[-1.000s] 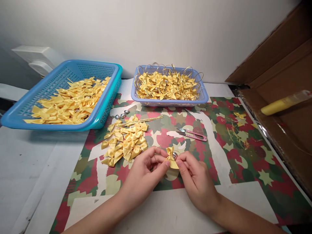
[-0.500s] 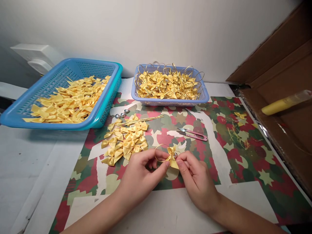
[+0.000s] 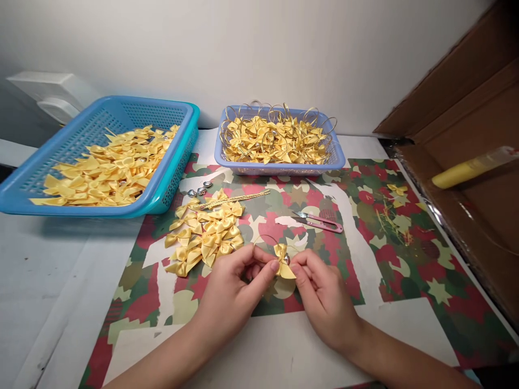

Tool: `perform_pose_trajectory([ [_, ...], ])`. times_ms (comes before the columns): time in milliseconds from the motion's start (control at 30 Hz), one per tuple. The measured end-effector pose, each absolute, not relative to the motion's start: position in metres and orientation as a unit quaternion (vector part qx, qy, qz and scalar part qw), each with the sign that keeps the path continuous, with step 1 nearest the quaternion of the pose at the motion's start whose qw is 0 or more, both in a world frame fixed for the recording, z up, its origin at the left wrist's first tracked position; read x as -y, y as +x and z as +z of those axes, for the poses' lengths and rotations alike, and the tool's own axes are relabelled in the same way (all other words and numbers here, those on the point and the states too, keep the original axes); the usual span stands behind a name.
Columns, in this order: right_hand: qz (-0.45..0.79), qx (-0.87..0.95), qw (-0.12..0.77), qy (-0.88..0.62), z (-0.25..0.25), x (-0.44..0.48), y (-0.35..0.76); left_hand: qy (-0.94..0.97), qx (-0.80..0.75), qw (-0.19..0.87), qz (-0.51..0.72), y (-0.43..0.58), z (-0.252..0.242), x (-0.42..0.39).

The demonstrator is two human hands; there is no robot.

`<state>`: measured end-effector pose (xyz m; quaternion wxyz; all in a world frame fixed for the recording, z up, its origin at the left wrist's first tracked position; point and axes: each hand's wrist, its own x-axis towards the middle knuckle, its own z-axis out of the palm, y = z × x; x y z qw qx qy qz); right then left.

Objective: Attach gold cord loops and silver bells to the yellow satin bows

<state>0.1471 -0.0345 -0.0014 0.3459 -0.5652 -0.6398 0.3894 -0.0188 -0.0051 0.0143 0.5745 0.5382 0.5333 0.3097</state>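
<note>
My left hand (image 3: 235, 289) and my right hand (image 3: 322, 294) meet over the patterned mat (image 3: 377, 254), both pinching one small yellow satin bow (image 3: 283, 255) with a silver bead at its centre and a thin gold loop rising from it. The left thumb and forefinger grip the bow's left side, the right fingertips its right side. A pile of loose yellow bows (image 3: 205, 237) lies just left of my left hand.
A large blue basket (image 3: 170, 178) of plain yellow bows sits at the back left, a smaller lilac basket (image 3: 279, 165) of looped bows at the back centre. Pink thread snips (image 3: 320, 221), gold wire ties (image 3: 231, 200) and silver beads (image 3: 199, 190) lie on the mat. A cardboard box (image 3: 466, 140) stands right.
The hands have stayed together on the bow. The gold loop showed wider half a second ago and now looks smaller. The view has shifted slightly.
</note>
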Motion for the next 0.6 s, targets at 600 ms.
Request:
perform_pose_trajectory([
  [600,0.39,0.633,0.354,-0.567,-0.0013,0.0336,0.1454,0.507,-0.53,0.59,0.338,-0.0131,0.0094,0.0107],
])
